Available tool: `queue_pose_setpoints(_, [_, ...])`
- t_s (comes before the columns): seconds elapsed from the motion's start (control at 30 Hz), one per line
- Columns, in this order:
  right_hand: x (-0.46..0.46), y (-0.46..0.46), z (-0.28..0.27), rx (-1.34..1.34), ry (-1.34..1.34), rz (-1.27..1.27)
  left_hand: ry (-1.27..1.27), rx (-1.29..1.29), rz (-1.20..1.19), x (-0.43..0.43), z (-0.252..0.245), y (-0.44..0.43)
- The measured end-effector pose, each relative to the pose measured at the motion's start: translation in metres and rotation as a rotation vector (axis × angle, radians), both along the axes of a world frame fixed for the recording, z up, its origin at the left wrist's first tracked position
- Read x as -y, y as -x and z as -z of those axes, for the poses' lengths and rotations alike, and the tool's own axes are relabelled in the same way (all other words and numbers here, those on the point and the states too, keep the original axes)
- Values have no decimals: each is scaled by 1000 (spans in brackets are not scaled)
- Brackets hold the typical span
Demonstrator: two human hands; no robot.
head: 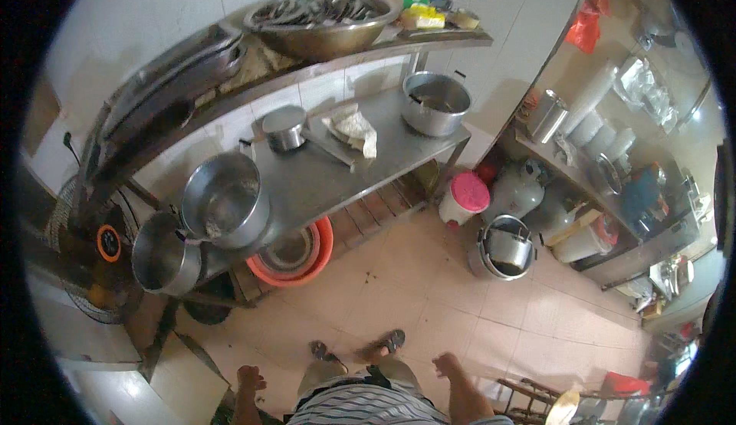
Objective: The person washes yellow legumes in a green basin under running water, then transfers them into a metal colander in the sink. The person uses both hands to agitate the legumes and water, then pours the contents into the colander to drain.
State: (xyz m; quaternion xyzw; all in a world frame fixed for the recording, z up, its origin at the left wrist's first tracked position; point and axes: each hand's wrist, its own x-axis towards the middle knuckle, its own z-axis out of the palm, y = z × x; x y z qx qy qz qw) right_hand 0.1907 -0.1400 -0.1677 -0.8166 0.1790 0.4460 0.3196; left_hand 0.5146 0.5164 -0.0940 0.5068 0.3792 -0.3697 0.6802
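Both of my hands hang at my sides over the tiled floor. My left hand (251, 379) is empty, with its fingers loosely curled. My right hand (446, 366) also holds nothing, its fingers bent a little and apart. Neither touches anything. In front of me stands a stainless steel table (305, 186). On it are a large aluminium pot (224, 201), a small saucepan (285, 129) with its handle pointing right, a crumpled cloth (355, 130) and a two-handled pot (437, 103). Another pot (167, 255) sits at the table's left end.
A shelf above carries a wide metal basin (322, 37) heaped with utensils. Below the table is an orange basin (322, 252). A pink-lidded bucket (467, 195), gas cylinders (517, 186) and a pot (500, 252) with another vessel inside stand to the right. A fan (108, 243) is at left.
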Motion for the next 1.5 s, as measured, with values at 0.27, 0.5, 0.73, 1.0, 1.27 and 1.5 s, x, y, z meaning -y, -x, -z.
queue_pose_setpoints(0.27, [56,76,-12,105,129,-325,60,-180,141,195,-30,-43])
queue_pose_setpoints(0.5, [109,44,-63,73,30,706,-95,180,770,316,-14,-61])
queue_pose_setpoints(0.73, [115,49,-65,45,-135,1446,-396,361,1149,420,-23,-115])
queue_pose_setpoints(1.0, [138,61,-86,-267,22,1539,-557,229,1534,626,-19,-190])
queue_pose_setpoints(1.27, [187,30,-99,63,73,2123,-570,537,1619,915,-28,-271])
queue_pose_setpoints(1.5, [196,46,-65,-116,273,1952,-219,671,1713,1061,-66,-208])
